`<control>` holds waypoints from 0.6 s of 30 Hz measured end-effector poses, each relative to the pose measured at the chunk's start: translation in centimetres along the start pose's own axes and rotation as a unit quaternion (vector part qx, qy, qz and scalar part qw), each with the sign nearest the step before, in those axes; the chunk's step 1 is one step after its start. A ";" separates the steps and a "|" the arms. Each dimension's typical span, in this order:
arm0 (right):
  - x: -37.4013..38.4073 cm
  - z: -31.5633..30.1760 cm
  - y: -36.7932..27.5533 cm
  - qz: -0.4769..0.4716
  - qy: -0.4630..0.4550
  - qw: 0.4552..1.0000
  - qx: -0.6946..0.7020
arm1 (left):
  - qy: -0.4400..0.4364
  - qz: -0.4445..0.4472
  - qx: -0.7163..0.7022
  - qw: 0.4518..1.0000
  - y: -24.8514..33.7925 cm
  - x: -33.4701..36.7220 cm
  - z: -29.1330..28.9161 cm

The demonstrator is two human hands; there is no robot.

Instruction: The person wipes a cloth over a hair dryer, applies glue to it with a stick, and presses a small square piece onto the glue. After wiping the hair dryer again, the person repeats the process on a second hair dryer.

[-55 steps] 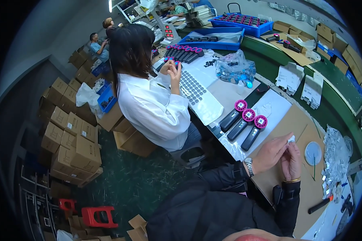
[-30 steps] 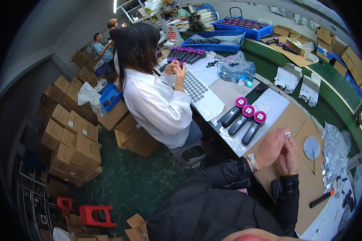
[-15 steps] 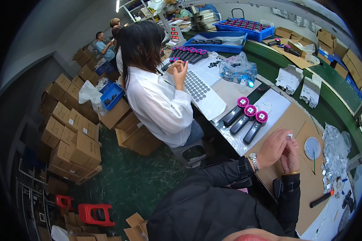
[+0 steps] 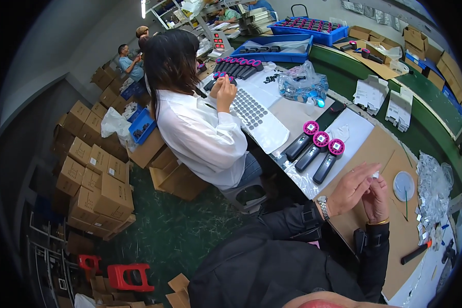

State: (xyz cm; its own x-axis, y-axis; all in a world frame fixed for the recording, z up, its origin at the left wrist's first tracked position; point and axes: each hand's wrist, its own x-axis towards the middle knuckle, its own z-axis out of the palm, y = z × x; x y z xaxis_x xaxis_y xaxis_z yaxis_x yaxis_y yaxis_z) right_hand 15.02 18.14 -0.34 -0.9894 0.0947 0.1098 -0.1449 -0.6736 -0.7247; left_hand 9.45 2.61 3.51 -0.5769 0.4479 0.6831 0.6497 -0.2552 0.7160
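My left hand (image 4: 348,189), with a metal watch on its wrist, and my right hand (image 4: 377,201), with a gold-coloured bracelet, meet above the brown cardboard sheet (image 4: 380,146). A small white piece (image 4: 376,175) is pinched at their fingertips, partly hidden by the fingers. To the left of my hands lie three dark-handled devices with round pink heads (image 4: 321,138), side by side; a small pale square sits on each head. A round, shallow, whitish dish (image 4: 403,186) with a thin green stick (image 4: 406,203) across it lies just right of my right hand.
Small clear bags (image 4: 434,177) pile up along the right side, near an orange-and-black-handled tool (image 4: 416,252). A co-worker in white (image 4: 195,128) sits to my left by a sheet of round grey stickers (image 4: 251,110). White cartons (image 4: 370,95) and blue trays (image 4: 308,32) stand beyond.
My left fingers have straightened a little over my right hand, with the white piece still at the fingertips. The co-worker's hands have shifted slightly. The whole view has moved a little.
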 end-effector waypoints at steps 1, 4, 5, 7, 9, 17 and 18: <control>-0.2 -0.2 -0.2 -0.005 -0.020 0.999 0.025 | -0.002 -0.001 -0.003 1.000 0.3 0.2 0.0; -0.6 0.4 0.6 -0.019 0.006 0.999 0.046 | -0.036 0.039 0.011 0.998 0.6 0.8 -0.3; -0.6 0.5 0.8 -0.026 0.019 0.998 0.056 | -0.036 0.038 0.011 0.999 0.3 0.7 -0.3; -0.8 0.3 1.2 -0.012 0.017 0.999 0.030 | -0.035 0.049 0.020 0.998 -0.4 -0.1 -0.2; -0.9 -0.1 1.6 0.016 0.008 1.000 -0.021 | -0.037 0.049 0.020 0.998 -1.4 -1.0 0.1; -1.6 0.5 1.5 0.007 0.038 0.998 -0.047 | -0.044 -0.051 0.001 0.998 -3.1 -1.0 0.3; -1.6 -0.1 1.5 0.009 0.045 0.998 -0.044 | -0.052 -0.037 0.003 0.998 -2.3 -0.5 0.7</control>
State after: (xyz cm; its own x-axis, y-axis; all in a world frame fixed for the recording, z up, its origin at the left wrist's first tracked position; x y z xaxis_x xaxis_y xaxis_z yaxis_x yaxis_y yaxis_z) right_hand 16.40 17.06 -1.64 -0.9878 0.1513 0.0373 -0.1228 -0.6092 -0.7835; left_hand 8.55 3.56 1.46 -0.5690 0.5511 0.6103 0.6110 -0.2134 0.7623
